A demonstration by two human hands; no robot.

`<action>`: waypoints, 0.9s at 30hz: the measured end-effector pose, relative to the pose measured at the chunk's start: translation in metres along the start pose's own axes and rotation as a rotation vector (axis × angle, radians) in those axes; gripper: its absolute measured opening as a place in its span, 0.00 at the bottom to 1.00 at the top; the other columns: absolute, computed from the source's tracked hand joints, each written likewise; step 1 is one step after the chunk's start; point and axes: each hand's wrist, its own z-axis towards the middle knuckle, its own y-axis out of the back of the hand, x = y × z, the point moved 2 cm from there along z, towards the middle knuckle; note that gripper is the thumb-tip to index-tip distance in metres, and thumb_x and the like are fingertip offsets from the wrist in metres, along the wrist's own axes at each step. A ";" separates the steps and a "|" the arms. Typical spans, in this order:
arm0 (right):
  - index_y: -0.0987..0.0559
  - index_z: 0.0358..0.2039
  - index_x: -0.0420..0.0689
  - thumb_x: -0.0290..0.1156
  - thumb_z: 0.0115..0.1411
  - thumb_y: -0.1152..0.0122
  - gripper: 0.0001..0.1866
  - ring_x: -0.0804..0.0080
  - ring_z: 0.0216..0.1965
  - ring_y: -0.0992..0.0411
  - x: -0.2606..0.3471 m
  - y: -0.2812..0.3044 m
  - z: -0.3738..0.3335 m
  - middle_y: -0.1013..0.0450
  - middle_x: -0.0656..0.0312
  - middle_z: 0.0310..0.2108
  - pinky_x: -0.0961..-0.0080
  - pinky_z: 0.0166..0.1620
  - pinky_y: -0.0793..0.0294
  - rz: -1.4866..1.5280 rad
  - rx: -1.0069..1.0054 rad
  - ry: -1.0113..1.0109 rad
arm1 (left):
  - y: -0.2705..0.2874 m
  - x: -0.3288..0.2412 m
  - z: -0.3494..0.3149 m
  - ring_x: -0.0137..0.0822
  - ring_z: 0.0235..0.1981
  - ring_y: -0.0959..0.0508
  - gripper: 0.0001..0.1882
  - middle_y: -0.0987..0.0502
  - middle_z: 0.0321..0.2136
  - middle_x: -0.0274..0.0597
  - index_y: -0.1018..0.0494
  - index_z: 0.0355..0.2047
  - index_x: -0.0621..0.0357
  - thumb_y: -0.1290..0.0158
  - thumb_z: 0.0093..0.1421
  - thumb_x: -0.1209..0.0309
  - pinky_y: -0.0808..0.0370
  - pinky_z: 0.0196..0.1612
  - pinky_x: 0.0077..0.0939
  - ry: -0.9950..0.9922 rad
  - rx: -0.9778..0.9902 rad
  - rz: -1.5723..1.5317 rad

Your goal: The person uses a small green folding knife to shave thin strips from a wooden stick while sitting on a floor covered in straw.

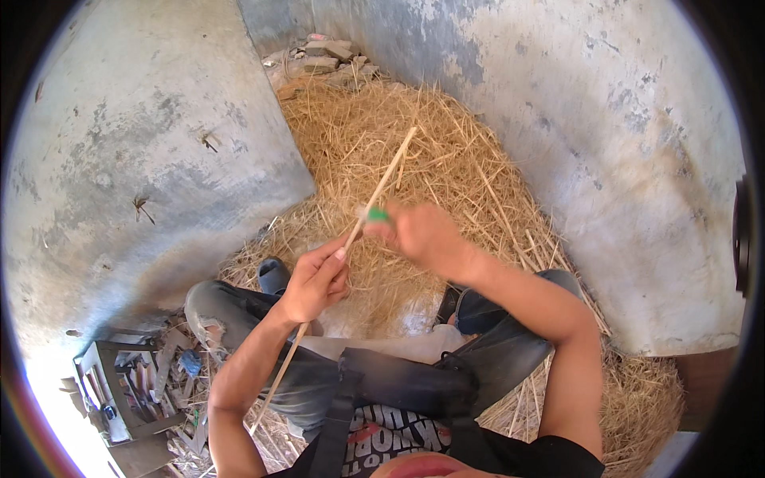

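Observation:
A long thin pale stick point(389, 177) runs slantwise from the straw pile down past my knee. My left hand point(315, 280) is closed around its lower middle part. My right hand point(422, 235) is closed on a small green-handled tool point(374, 214) pressed against the stick just above my left hand. The tool's blade is blurred and too small to make out. I am seated, with both knees in dark trousers below the hands.
A heap of dry straw point(446, 159) fills the corner between grey concrete walls point(151, 159). Rubble stones point(323, 57) lie at the far end. A dark sandal point(273, 275) is on the straw by my left knee. A wooden box of tools point(127, 386) stands at lower left.

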 end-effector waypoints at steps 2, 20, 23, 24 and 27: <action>0.22 0.35 0.33 0.57 0.75 0.60 0.35 0.57 0.16 0.27 -0.041 0.027 0.019 0.31 0.50 0.14 0.63 0.19 0.31 -0.034 -0.171 -0.055 | 0.004 0.004 -0.008 0.20 0.13 0.50 0.27 0.49 0.15 0.24 0.42 0.72 0.61 0.61 0.78 0.63 0.49 0.17 0.18 0.014 -0.008 0.073; 0.22 0.30 0.35 0.59 0.74 0.57 0.35 0.55 0.14 0.28 0.006 0.029 -0.006 0.32 0.52 0.11 0.59 0.19 0.31 0.012 -0.077 -0.167 | 0.003 0.005 -0.008 0.16 0.18 0.40 0.27 0.39 0.19 0.22 0.41 0.72 0.63 0.54 0.76 0.69 0.41 0.22 0.15 -0.211 -0.123 0.375; 0.22 0.31 0.36 0.60 0.73 0.56 0.35 0.53 0.14 0.28 0.017 0.000 -0.009 0.31 0.50 0.11 0.59 0.20 0.30 -0.031 -0.019 -0.093 | 0.001 0.005 -0.010 0.15 0.17 0.40 0.27 0.39 0.18 0.21 0.41 0.71 0.64 0.53 0.75 0.69 0.42 0.21 0.15 -0.191 -0.148 0.416; 0.21 0.32 0.37 0.61 0.72 0.55 0.35 0.53 0.14 0.29 0.015 -0.005 -0.010 0.32 0.50 0.11 0.60 0.20 0.30 -0.033 -0.050 -0.071 | 0.001 0.005 -0.012 0.15 0.18 0.40 0.27 0.39 0.19 0.20 0.41 0.71 0.64 0.53 0.75 0.70 0.43 0.21 0.15 -0.158 -0.155 0.425; 0.21 0.31 0.36 0.59 0.72 0.54 0.34 0.47 0.17 0.25 -0.029 0.024 0.011 0.29 0.46 0.13 0.54 0.22 0.27 0.081 -0.113 -0.259 | 0.004 0.004 -0.018 0.17 0.23 0.38 0.27 0.37 0.22 0.24 0.41 0.72 0.59 0.52 0.75 0.69 0.37 0.26 0.18 -0.076 -0.149 0.493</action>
